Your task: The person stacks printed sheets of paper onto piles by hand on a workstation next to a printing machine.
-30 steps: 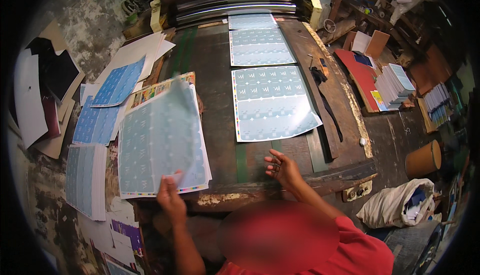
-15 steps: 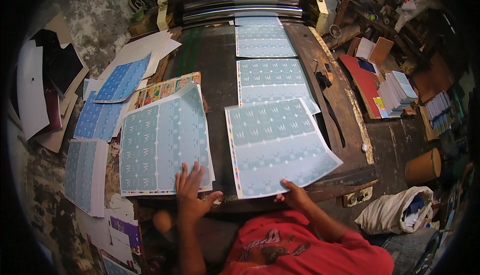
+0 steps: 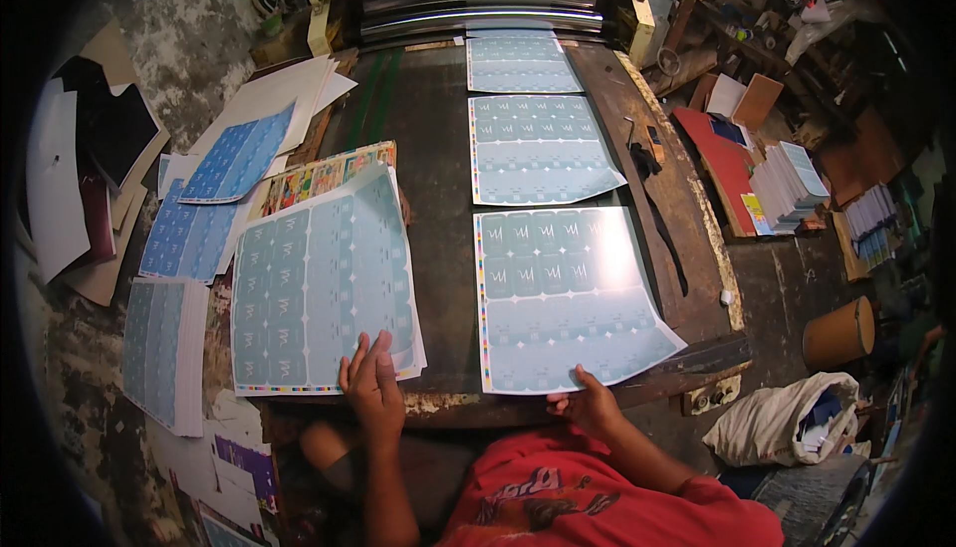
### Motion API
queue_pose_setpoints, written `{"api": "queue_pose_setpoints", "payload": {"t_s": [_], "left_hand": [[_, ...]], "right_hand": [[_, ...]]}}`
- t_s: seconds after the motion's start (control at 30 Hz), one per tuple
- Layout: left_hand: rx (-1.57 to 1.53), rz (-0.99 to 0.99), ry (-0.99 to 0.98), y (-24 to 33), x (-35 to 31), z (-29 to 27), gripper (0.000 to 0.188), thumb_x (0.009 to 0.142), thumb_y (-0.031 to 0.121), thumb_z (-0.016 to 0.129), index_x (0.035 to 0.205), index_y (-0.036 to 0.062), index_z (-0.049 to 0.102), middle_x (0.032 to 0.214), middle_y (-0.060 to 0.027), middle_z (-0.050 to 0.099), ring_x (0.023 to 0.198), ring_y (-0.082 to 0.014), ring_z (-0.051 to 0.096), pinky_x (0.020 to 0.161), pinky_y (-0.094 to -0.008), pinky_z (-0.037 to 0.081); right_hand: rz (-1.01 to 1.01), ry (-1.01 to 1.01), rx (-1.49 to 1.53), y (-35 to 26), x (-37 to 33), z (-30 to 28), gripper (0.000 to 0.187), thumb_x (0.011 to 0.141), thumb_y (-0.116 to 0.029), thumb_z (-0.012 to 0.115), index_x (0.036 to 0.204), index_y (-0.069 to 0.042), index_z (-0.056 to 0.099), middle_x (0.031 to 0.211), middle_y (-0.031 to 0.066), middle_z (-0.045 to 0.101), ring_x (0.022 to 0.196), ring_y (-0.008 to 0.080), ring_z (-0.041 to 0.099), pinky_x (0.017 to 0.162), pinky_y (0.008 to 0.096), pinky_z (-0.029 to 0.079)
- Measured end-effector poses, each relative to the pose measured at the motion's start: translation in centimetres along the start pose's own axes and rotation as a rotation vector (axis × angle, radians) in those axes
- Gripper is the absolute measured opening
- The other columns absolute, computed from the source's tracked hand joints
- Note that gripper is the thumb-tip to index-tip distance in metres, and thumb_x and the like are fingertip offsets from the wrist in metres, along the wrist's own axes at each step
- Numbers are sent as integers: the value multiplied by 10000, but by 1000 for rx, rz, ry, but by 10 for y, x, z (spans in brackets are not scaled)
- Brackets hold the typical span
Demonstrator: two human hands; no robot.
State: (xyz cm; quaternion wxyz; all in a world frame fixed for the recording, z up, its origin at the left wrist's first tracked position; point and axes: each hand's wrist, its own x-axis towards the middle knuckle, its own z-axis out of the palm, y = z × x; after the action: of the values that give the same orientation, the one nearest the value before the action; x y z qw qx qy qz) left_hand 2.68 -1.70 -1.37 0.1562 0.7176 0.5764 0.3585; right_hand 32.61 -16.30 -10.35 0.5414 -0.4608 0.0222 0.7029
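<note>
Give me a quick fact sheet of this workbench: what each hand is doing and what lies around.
Left hand: flat on the near edge of a stack of pale blue printed sheets
Right hand: pinching the near edge of a single glossy pale blue printed sheet
Surface: dark worn wooden table
Farther back: two more pale blue sheets in a row, leading to a machine with metal rollers
Person's left: blue sheet piles
Person's right: white sack, brown cardboard cylinder

Right hand point(image 3: 590, 410) fingers hidden under printed sheet point(image 3: 570, 298); sheet patterns too small
</note>
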Motion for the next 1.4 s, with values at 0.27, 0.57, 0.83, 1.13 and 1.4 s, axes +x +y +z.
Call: {"api": "queue_pose_setpoints", "payload": {"t_s": [0.27,0.57,0.83,1.13,1.4], "left_hand": [[-9,-5,9,2,-1,2,303,984,227,514,1207,51,622,1199,-82,665,1308,-281,483,1118,-496,208],[2,114,-148,1,-5,-14,348,936,300,610,1195,70,642,1207,-88,660,1361,-348,411,1142,-546,133],[-874,-441,123,-15,-4,-13,331,975,298,552,1110,31,695,1238,-112,650,1239,-278,531,1163,-446,160],[-271,316,-519,45,-7,-23,325,915,445,593,971,174,764,1096,1,716,1328,-305,465,1148,-595,72],[301,308,-386,20,21,-18,1040,682,749,645,1432,66,418,1546,-200,277,1457,-387,174,1154,-581,104]], "right_hand": [[-79,-20,45,-39,45,13,680,951,-565,462,1207,65,463,905,191,650,767,228,625,885,437,504],[-193,-37,59,-60,98,23,658,936,-572,488,1226,18,458,910,158,631,799,217,604,879,464,492],[-303,19,89,-64,137,31,609,937,-548,496,1246,-24,451,1048,124,628,851,224,591,863,461,491],[-155,-366,-177,-64,53,70,545,925,-435,584,1265,-23,475,1086,102,607,882,222,610,760,374,521],[-33,-154,-84,-19,18,23,330,953,-243,560,1088,56,522,820,138,625,685,231,611,633,297,482]]}}
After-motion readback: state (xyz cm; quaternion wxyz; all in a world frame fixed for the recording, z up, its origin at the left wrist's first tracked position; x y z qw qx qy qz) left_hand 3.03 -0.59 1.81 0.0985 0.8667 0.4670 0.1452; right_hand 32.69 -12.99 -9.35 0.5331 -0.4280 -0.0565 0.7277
